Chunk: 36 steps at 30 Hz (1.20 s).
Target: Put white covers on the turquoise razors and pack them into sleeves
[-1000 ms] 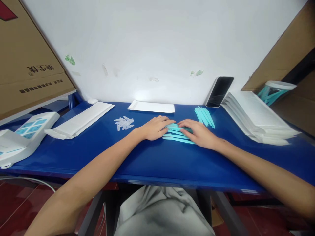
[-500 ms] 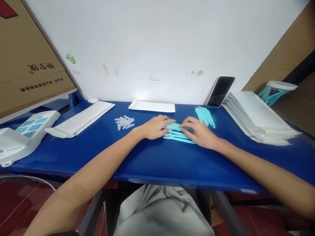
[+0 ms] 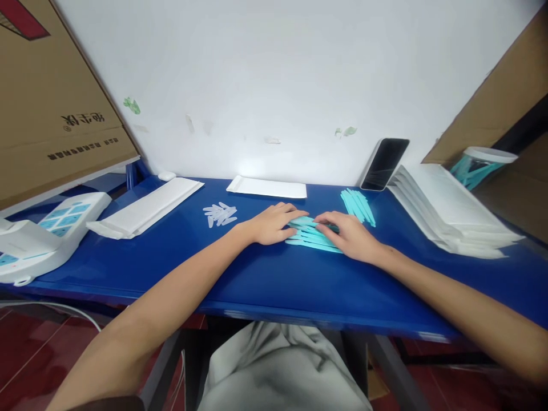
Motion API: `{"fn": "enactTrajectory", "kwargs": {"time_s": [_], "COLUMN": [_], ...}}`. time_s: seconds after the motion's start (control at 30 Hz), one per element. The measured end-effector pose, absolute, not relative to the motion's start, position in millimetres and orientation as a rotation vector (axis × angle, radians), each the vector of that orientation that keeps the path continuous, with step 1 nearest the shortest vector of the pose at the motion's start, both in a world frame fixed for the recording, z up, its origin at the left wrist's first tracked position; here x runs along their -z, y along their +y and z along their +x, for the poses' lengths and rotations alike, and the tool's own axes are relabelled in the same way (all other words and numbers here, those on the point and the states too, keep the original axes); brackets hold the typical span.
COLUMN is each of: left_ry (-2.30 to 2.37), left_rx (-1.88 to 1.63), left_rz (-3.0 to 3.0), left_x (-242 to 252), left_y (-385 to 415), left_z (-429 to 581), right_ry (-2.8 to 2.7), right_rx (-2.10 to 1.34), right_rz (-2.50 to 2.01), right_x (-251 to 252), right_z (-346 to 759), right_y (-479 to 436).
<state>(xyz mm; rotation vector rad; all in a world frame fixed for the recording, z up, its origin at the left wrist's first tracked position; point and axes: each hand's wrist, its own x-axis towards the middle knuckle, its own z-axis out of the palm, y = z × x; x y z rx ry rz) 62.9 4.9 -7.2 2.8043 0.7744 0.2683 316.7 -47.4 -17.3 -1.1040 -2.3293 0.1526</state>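
Observation:
Between my hands, thin teal sticks that look like eyebrow razors (image 3: pixel 314 240) lie side by side in a row on the blue table (image 3: pixel 257 279). My left hand (image 3: pixel 274 224) rests at their left ends, its fingers stretched out and thumb apart. Over their right part, my right hand (image 3: pixel 342 231) has thumb and forefinger bent together on a teal stick; its fingertips are partly hidden. Behind the right hand lies a loose pile of more teal sticks (image 3: pixel 358 206). To the left of my left hand is a small heap of translucent pieces (image 3: pixel 220 214), shaped like narrow caps.
White packets lie at the back (image 3: pixel 268 186) and left (image 3: pixel 145 208). A stack of white packets (image 3: pixel 454 205) and a tub of teal sticks (image 3: pixel 482 165) stand at right. A phone (image 3: pixel 385 164) leans on the wall. A white device (image 3: pixel 60 234) sits at left, near cardboard (image 3: pixel 64 85).
The pale strip seen between my hands on the teal sticks no longer shows. My hands have barely moved, and the whole view has shifted slightly.

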Motion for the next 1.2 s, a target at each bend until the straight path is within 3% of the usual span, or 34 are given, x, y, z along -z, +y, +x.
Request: {"fn": "enactTrajectory", "kwargs": {"time_s": [0.73, 1.2], "left_ry": [0.818, 0.751], "left_rx": [-0.268, -0.472], "left_rz": [2.759, 2.541], "left_x": [11, 8], "left_y": [5, 5], "left_z": [64, 65], "right_ry": [-2.316, -2.100], "right_rx": [-0.275, -0.254], "right_rz": [-1.026, -1.051], "right_x": [11, 13], "right_z": [313, 320], "right_y": [-59, -59]}}
